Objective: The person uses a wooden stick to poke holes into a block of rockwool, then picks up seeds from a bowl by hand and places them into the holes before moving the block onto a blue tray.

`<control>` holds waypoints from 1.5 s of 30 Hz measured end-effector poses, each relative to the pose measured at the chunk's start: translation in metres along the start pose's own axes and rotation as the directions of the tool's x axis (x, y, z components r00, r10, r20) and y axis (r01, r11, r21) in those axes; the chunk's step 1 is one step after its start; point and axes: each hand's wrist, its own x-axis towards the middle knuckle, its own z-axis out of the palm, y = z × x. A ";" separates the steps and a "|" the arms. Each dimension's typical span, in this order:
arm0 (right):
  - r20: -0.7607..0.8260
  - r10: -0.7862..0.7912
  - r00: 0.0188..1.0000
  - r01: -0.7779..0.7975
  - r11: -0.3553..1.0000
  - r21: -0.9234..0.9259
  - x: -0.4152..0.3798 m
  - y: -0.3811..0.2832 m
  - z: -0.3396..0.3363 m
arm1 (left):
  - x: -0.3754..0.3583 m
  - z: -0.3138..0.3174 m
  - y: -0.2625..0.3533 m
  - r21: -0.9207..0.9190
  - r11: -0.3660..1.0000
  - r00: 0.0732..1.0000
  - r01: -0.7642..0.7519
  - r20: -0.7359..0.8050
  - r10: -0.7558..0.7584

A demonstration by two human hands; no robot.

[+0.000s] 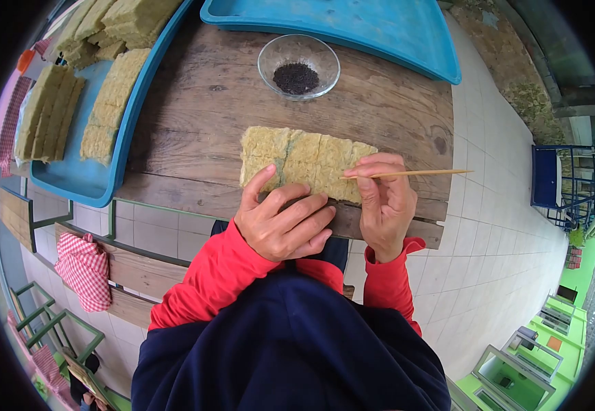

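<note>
A yellowish slab of rockwool [304, 154], scored into blocks, lies near the front edge of the wooden table. My left hand [287, 219] rests along its near side, fingers spread and touching it. Between the thumb and fingers of my right hand [386, 205] is a thin wooden skewer [427, 172], its left tip over the slab's right part and its other end pointing right. Beyond the slab stands a clear glass bowl [325, 72] with small black seeds [296, 78] in the bottom.
A blue tray [116, 171] on the left holds more rockwool slabs [111, 106], some stacked. Another blue tray [386, 31] sits at the table's far edge. Past the near left side are a wooden bench [140, 274] and a red checked cloth bundle [84, 270]. Tiled floor [496, 233] lies to the right.
</note>
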 end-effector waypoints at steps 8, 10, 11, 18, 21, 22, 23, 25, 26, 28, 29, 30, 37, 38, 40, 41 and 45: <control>0.045 -0.022 0.999 0.028 0.993 -0.118 0.001 -0.003 -0.002 | 0.000 0.001 0.000 -0.009 1.000 1.000 0.007 -0.010 -0.007; 0.039 -0.033 0.999 0.038 0.992 -0.117 0.001 -0.002 -0.002 | 0.000 0.002 0.000 -0.009 1.000 1.000 0.008 -0.017 -0.008; 0.039 -0.033 0.999 0.038 0.992 -0.117 0.001 -0.001 -0.002 | 0.000 0.002 0.000 -0.010 1.000 1.000 0.008 -0.018 -0.008; 0.066 -0.074 0.995 0.085 0.979 -0.183 0.002 -0.003 -0.002 | 0.000 0.002 0.001 -0.011 1.000 1.000 0.011 -0.022 -0.012; 0.077 -0.094 0.993 0.108 0.973 -0.204 0.003 -0.001 -0.003 | 0.000 0.002 0.000 -0.012 1.000 1.000 0.009 -0.022 -0.010; 0.089 -0.113 0.990 0.129 0.970 -0.205 0.003 -0.001 -0.003 | 0.000 0.002 0.000 -0.011 1.000 1.000 0.008 -0.022 -0.009; 0.089 -0.114 0.990 0.130 0.970 -0.205 0.003 -0.001 -0.003 | 0.000 0.002 0.000 -0.011 1.000 1.000 0.009 -0.022 -0.009; 0.088 -0.092 0.992 0.109 0.974 -0.201 0.002 -0.001 -0.002 | 0.000 0.001 0.000 -0.014 1.000 1.000 0.011 -0.015 -0.011; 0.088 -0.093 0.992 0.109 0.973 -0.201 0.003 -0.001 -0.003 | 0.000 0.002 0.000 -0.014 1.000 1.000 0.010 -0.016 -0.010; 0.087 -0.095 0.992 0.111 0.973 -0.201 0.003 0.001 -0.003 | 0.000 0.002 0.000 -0.017 1.000 1.000 0.011 -0.027 -0.012; 0.087 -0.096 0.992 0.112 0.973 -0.201 0.002 0.001 -0.003 | 0.001 0.001 0.000 -0.016 1.000 1.000 0.011 -0.028 -0.011; 0.058 -0.048 0.997 0.054 0.993 -0.106 0.000 0.001 -0.003 | 0.002 0.000 0.000 -0.037 0.999 1.000 0.017 -0.021 -0.018; -0.051 -0.067 0.996 0.074 0.988 0.135 0.001 -0.006 -0.006 | 0.006 -0.031 -0.016 -0.051 0.994 0.995 0.098 -0.023 -0.100; -0.049 -0.068 0.996 0.074 0.988 0.138 0.000 -0.008 -0.006 | 0.006 -0.036 -0.022 -0.048 0.994 0.995 0.100 -0.023 -0.101; -0.029 -0.126 0.992 0.129 0.982 0.136 -0.002 -0.011 -0.003 | 0.006 -0.045 -0.035 0.010 0.977 0.977 0.215 0.000 -0.215; -0.027 -0.124 0.992 0.127 0.982 0.139 -0.004 -0.012 -0.001 | 0.006 -0.047 -0.041 0.023 0.972 0.973 0.233 -0.011 -0.232; 0.040 -0.058 0.998 0.058 0.998 0.007 -0.008 -0.010 0.005 | 0.004 -0.049 -0.050 -0.048 0.953 0.955 0.298 0.008 -0.298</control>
